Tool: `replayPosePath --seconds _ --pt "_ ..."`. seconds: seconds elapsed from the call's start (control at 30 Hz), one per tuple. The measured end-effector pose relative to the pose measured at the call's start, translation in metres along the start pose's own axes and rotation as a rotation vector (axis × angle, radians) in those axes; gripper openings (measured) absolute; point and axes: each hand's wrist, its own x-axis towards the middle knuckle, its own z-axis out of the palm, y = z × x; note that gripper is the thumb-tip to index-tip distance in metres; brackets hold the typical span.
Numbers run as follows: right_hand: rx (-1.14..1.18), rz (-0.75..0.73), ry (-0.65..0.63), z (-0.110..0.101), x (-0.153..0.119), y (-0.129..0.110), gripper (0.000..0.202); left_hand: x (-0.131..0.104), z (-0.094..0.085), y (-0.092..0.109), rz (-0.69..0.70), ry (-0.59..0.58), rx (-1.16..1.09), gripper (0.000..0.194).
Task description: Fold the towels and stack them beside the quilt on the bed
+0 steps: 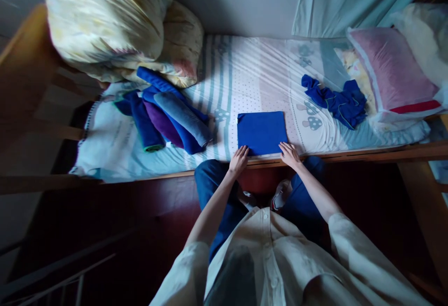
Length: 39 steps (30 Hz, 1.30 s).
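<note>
A blue cloth (262, 132), folded into a flat rectangle, lies near the front edge of the bed. At its near left corner, my left hand (239, 159) has its fingers closed on the edge. My right hand (290, 154) holds the near right corner the same way; both thumbs are hard to make out. To the right lies a crumpled dark blue cloth (338, 102) with thin pale edging. On the left several rolled cloths are heaped together, among them a grey-blue roll (184, 117), a purple roll (163, 124) and a blue roll with green edging (149, 126).
The bed's patterned sheet (245, 77) spreads under everything, with a wooden rail (378, 155) along the front. A large yellowish bundled quilt (108, 16) stands at the back left. A pink pillow (397, 67) rests at the right. A pale curtain (332, 4) hangs behind.
</note>
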Motion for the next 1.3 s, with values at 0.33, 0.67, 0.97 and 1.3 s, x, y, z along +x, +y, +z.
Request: replayPosePath --seconds 0.33,0.67,0.97,1.3 --pt "-0.060 0.095 -0.116 0.007 0.010 0.005 0.056 0.009 0.001 -0.019 0.116 -0.171 0.120 0.058" --pt "0.372 0.246 0.019 0.003 -0.011 0.032 0.034 -0.018 -0.014 -0.018 -0.281 0.050 -0.332 0.041" --pt "0.511 0.500 0.134 0.016 0.020 0.046 0.028 0.009 -0.024 -0.016 -0.655 0.148 -0.481 0.020" --pt "-0.038 -0.058 0.005 0.011 0.003 0.007 0.057 -0.006 0.000 -0.001 -0.006 0.046 -0.029 0.049"
